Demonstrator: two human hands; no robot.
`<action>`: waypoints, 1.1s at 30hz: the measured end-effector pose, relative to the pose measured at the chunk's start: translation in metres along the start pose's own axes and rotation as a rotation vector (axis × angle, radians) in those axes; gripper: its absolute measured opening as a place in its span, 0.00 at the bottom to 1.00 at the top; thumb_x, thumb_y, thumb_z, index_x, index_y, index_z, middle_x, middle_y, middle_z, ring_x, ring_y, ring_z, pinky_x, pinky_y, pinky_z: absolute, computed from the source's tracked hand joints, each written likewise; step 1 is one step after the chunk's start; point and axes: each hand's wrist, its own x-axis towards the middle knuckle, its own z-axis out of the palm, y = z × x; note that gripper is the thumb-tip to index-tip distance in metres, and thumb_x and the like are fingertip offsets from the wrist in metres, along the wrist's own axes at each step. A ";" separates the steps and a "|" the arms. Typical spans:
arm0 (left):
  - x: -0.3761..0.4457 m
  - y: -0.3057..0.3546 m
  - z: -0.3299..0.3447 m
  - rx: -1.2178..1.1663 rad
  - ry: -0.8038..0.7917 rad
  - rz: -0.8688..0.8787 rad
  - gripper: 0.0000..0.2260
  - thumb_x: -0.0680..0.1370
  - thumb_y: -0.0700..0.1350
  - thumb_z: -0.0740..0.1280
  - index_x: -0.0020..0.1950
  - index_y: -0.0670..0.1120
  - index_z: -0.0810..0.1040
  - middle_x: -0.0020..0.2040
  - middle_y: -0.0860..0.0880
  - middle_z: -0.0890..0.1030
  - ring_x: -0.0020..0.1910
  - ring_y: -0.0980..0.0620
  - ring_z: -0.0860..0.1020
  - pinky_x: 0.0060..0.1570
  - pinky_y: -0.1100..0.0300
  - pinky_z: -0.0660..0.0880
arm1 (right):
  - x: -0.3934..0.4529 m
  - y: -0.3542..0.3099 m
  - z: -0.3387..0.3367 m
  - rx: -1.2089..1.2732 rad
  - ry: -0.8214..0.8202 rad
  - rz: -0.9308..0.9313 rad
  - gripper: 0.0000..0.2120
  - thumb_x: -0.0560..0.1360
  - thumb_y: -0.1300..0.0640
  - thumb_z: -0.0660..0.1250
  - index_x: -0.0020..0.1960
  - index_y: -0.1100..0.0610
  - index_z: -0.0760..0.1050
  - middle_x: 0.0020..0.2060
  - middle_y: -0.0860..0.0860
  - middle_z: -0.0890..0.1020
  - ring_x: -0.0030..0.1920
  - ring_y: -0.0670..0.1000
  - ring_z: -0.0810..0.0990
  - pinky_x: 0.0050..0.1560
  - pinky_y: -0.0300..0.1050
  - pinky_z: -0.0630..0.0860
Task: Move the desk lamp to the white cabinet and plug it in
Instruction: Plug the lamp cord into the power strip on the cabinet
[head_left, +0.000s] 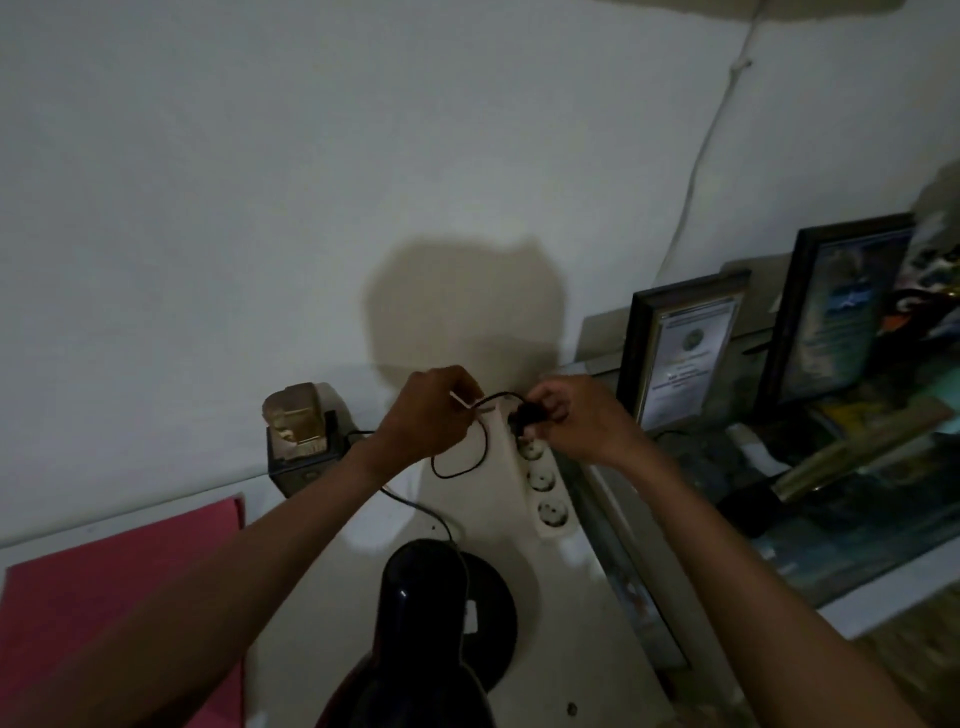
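The dark desk lamp stands on the white cabinet top, low in the middle of the view, its round base to the right of the head. Its thin black cord loops up from it. My right hand is shut on the black plug, just above the top socket of a white power strip lying on the cabinet. My left hand pinches the cord and a small white tie a little left of the plug.
A small dark box with a clear block on it stands at the wall to the left. A pink sheet lies at lower left. Framed pictures and clutter fill the glass-topped shelf on the right.
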 end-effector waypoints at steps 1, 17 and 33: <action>0.003 -0.007 0.004 0.029 -0.010 -0.046 0.14 0.73 0.43 0.76 0.57 0.45 0.79 0.52 0.48 0.81 0.46 0.51 0.81 0.49 0.55 0.78 | 0.000 0.005 0.001 -0.019 -0.015 0.015 0.13 0.66 0.60 0.79 0.46 0.47 0.81 0.39 0.45 0.82 0.41 0.46 0.83 0.43 0.38 0.77; -0.016 -0.062 0.031 -0.094 -0.527 0.006 0.06 0.72 0.52 0.77 0.47 0.54 0.87 0.42 0.56 0.87 0.38 0.62 0.84 0.45 0.65 0.80 | -0.034 0.026 0.033 -0.105 0.178 0.059 0.07 0.67 0.61 0.79 0.45 0.56 0.87 0.40 0.49 0.87 0.40 0.42 0.82 0.43 0.24 0.72; -0.033 -0.062 0.029 0.369 -0.241 0.180 0.13 0.82 0.46 0.63 0.65 0.51 0.80 0.58 0.44 0.81 0.55 0.42 0.79 0.52 0.51 0.76 | -0.022 0.016 0.038 -0.299 0.058 0.216 0.14 0.67 0.59 0.80 0.52 0.60 0.85 0.50 0.58 0.85 0.53 0.55 0.83 0.58 0.48 0.80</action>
